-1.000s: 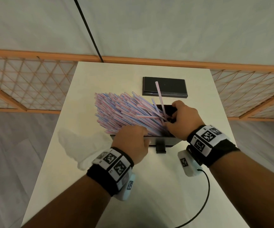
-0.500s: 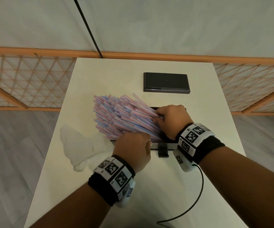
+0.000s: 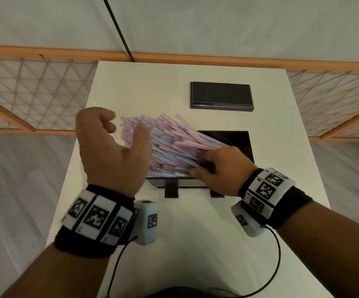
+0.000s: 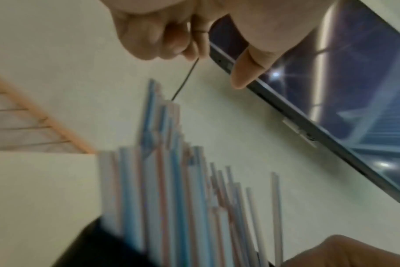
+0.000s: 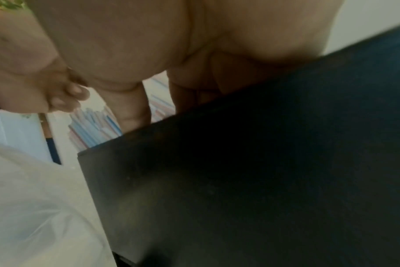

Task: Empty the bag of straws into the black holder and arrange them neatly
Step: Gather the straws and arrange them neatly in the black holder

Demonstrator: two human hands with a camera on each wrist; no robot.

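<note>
A big bundle of pink, blue and white straws (image 3: 170, 145) leans to the left out of the black holder (image 3: 242, 139) at mid-table. My right hand (image 3: 208, 166) is at the holder's near edge, its fingers curled into the lower ends of the straws. My left hand (image 3: 114, 145) is raised by the straws' upper left ends, loosely curled and holding nothing. The left wrist view shows the straws (image 4: 162, 180) standing up below that hand (image 4: 194, 41). The empty clear bag (image 5: 34, 198) lies left of the holder (image 5: 240, 180); in the head view my left hand hides it.
A black lid (image 3: 221, 95) lies flat at the far side of the white table (image 3: 195, 244). An orange lattice fence (image 3: 34, 93) runs behind the table, with grey floor on both sides. Cables trail from my wrist cameras over the near edge.
My left hand has lifted off the holder's near edge, up and to the left beside the straw tops. My right hand has moved from the holder's far side to its near edge.
</note>
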